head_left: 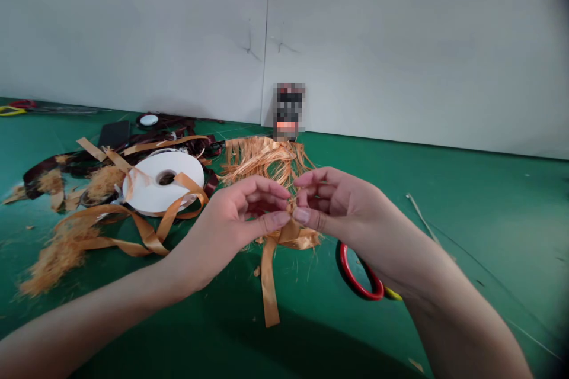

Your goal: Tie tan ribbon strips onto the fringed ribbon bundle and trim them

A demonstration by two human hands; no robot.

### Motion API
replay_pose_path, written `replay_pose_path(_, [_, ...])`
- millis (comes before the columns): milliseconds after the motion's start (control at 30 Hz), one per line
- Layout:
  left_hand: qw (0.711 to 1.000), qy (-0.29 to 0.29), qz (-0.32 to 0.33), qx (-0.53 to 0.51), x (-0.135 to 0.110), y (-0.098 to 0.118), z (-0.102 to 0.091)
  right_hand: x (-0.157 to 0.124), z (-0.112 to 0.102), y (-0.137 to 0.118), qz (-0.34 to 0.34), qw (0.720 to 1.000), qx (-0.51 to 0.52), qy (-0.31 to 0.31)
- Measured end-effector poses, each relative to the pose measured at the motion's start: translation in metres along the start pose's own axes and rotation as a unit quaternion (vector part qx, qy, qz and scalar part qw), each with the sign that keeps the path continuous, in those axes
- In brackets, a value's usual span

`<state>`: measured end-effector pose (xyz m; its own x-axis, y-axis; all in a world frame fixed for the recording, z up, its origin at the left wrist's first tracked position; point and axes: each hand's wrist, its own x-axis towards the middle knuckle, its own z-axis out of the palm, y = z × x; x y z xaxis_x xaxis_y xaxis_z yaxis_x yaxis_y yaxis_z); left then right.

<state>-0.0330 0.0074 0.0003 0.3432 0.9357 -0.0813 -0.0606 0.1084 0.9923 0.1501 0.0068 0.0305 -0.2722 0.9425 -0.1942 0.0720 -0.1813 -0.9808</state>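
Both my left hand (240, 213) and my right hand (338, 204) pinch a small gathered knot of gold satin ribbon (291, 210) between thumb and fingertips, their tips nearly touching. A flat tail of this ribbon (269, 290) hangs below toward me. Behind my fingers lies a bunch of frayed gold ribbon strips (262, 157); whether it joins the knot is hidden. Close below my right hand and wrist are scissors with a red-rimmed handle (355, 275), partly covered by my forearm.
On the left a white ribbon spool (146, 204) lies among loose gold ribbon (153, 240), frayed fibres (57, 260) and dark brown ribbon (42, 174). More scissors (22, 108) rest at the far left. A pale wall (400, 59) borders the green table (466, 189). A blurred-out object (288, 109) leans there.
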Motion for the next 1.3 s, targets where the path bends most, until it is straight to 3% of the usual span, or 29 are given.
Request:
replay_pose_path(267, [1.0, 0.013, -0.019, -0.015, 0.0006, 0.0003, 0.0014, 0.0013, -0.0017, -0.0004, 0.023, 0.999, -0.033, 0.015])
replay_pose_path(467, [1.0, 0.007, 0.014, -0.002, 0.0003, 0.0023, 0.0024, 0.0005, 0.0006, -0.0025, 0.034, 0.999, -0.004, 0.015])
replay_pose_path(633, [0.994, -0.016, 0.008, -0.105, -0.0012, -0.0004, 0.0047, -0.0048, 0.0028, -0.0037, 0.02, 0.998, 0.051, -0.019])
replay_pose_path(833, [0.985, -0.053, -0.03, -0.159, 0.0003, -0.0053, 0.0076, -0.0066, 0.0001, -0.0019, 0.013, 1.0, -0.006, -0.018])
replay_pose_path(1000, [0.994, -0.036, -0.035, -0.098, 0.0028, -0.0057, 0.0075, -0.0053, 0.0, 0.0014, 0.008, 0.999, -0.029, -0.011])
replay_pose_path(1300, [0.994, -0.005, 0.066, 0.09, 0.0038, -0.0042, 0.0059, -0.0016, -0.0047, -0.004, 0.019, 1.0, -0.007, 0.004])
